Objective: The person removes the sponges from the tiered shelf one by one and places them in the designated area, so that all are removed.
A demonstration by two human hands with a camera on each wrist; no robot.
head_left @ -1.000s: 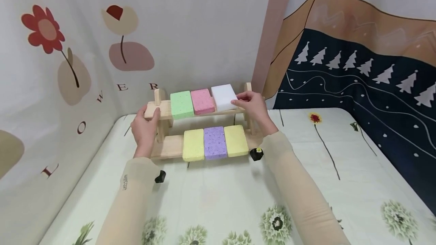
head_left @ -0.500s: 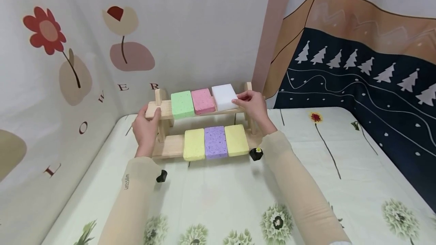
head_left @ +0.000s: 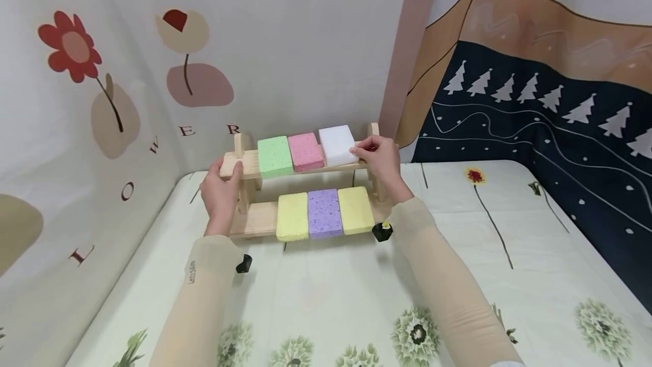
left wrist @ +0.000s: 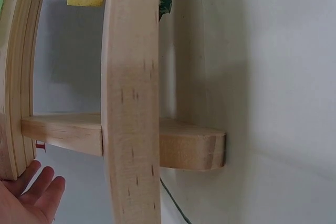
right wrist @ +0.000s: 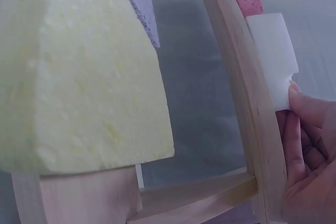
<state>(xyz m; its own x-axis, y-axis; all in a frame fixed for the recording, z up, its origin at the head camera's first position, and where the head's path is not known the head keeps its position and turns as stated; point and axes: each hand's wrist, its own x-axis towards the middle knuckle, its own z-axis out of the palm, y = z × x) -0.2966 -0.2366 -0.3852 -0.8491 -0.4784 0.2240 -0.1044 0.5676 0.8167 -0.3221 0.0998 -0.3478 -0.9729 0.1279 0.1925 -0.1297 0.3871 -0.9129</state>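
— What occupies the lower, nearer tier (head_left: pixel 256 221) of the wooden rack (head_left: pixel 245 192)?
— A purple sponge (head_left: pixel 324 213) between two yellow sponges (head_left: pixel 292 216).
— And the hands?
— Left hand (head_left: pixel 220 196): curled round the left end of the upper tier (head_left: pixel 249 165). Right hand (head_left: pixel 382 161): thumb and finger pinching the white sponge (head_left: pixel 336 144), right of the pink sponge (head_left: pixel 305 150) and green sponge (head_left: pixel 275 155) there

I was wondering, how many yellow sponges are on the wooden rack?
2: one yellow sponge left of the purple sponge, another right of it, both on the lower shelf.
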